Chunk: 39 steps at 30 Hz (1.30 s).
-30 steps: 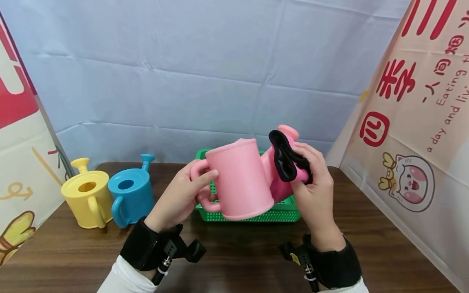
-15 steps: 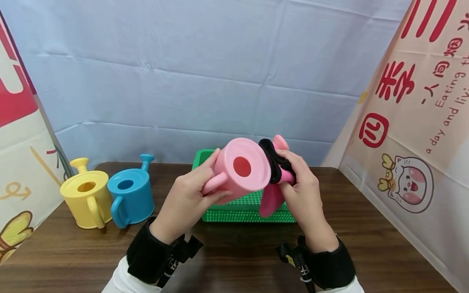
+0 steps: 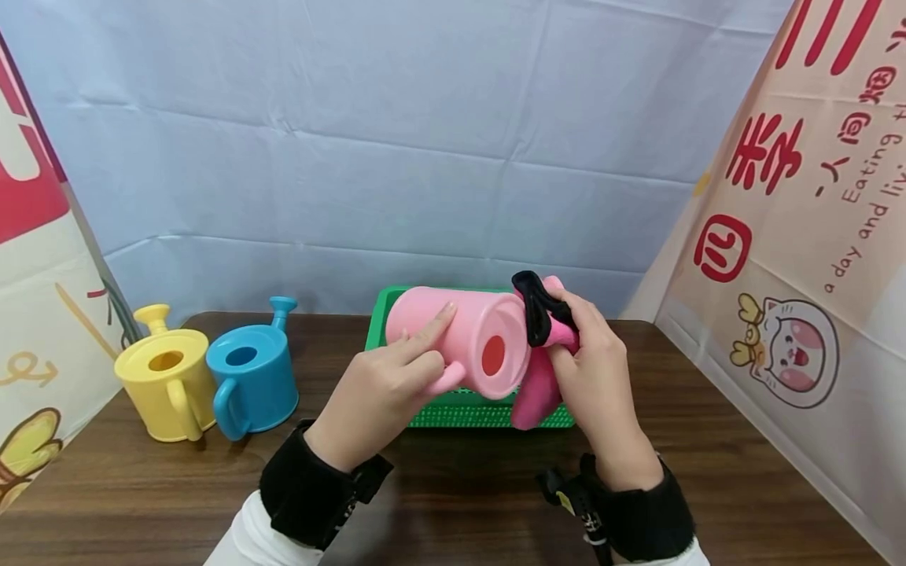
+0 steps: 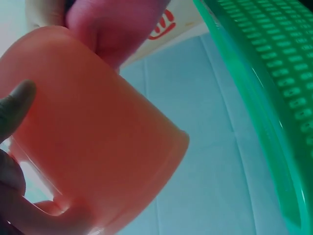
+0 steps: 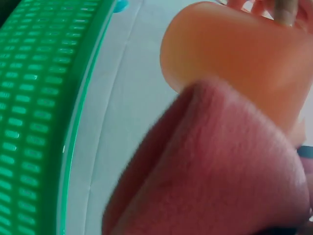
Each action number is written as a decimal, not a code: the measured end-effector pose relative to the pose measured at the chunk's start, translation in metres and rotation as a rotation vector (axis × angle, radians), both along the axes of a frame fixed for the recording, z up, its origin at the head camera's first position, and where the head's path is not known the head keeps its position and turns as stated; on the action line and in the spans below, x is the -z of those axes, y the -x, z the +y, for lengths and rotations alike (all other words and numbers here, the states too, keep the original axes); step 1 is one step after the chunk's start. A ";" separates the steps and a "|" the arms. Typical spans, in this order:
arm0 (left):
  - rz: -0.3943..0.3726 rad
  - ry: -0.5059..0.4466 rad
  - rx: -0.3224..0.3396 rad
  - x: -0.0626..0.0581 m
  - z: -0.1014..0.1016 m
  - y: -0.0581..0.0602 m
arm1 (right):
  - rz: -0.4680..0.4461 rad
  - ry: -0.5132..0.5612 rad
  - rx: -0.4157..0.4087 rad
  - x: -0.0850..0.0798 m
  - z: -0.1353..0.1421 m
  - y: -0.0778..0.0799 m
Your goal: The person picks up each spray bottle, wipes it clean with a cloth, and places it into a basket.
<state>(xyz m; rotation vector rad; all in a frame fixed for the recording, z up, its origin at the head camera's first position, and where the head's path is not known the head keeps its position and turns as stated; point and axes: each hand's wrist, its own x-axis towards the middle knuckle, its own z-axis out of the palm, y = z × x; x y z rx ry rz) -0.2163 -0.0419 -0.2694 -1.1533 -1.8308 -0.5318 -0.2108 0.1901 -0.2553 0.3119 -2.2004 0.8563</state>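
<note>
left hand (image 3: 382,385), gripping pink can (image 3: 481,314); right hand (image 3: 594,358), pink cloth (image 3: 535,393)

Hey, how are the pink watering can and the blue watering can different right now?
Pose: the pink watering can is tipped on its side, while the blue watering can stands upright.
Support: the left hand holds the pink watering can; the blue watering can rests on the table.
Colour: the pink watering can is light pink, the blue watering can bright blue.
Both have a handle and a round top opening.
</note>
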 end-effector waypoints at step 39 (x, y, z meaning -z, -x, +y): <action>-0.069 -0.079 0.077 -0.002 -0.010 0.003 | -0.026 0.288 -0.032 -0.014 0.025 -0.004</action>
